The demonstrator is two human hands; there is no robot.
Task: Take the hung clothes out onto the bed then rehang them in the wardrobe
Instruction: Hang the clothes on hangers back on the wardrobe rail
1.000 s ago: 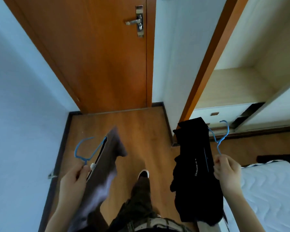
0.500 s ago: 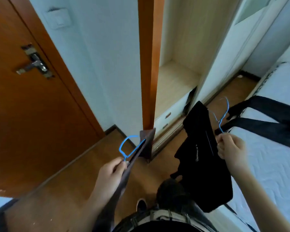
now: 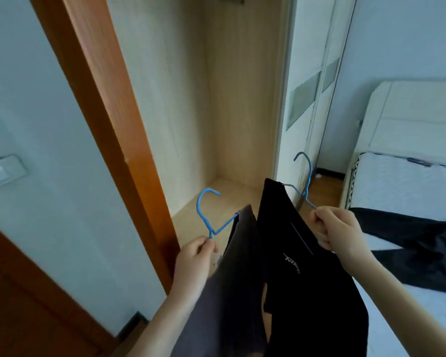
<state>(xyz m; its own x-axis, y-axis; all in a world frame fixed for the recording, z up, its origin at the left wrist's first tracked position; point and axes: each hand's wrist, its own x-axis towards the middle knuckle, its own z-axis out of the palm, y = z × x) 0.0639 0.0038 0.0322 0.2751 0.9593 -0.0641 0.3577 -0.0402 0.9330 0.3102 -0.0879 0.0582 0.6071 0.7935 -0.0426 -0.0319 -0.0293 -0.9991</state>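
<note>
Left grip [image 3: 195, 256] pinches a blue hanger [image 3: 207, 215] carrying a grey garment [image 3: 232, 279]; right grip [image 3: 335, 230] is closed on a second hanger [image 3: 304, 181] bearing a black garment [image 3: 294, 253]. Wardrobe [image 3: 204, 99] lies ahead of both. Recommend raising hooks level; rail barely visible.

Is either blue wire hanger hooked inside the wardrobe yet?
No, the left hand and right hand each hold one short of the wardrobe.

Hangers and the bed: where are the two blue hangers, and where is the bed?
Left hanger [image 3: 204, 212]: head view, on its hook's curved stem.
Right hanger [image 3: 308, 176]: head view, on its hook's stem.
Bed [image 3: 402, 181]: head view, on bare white mattress.
</note>
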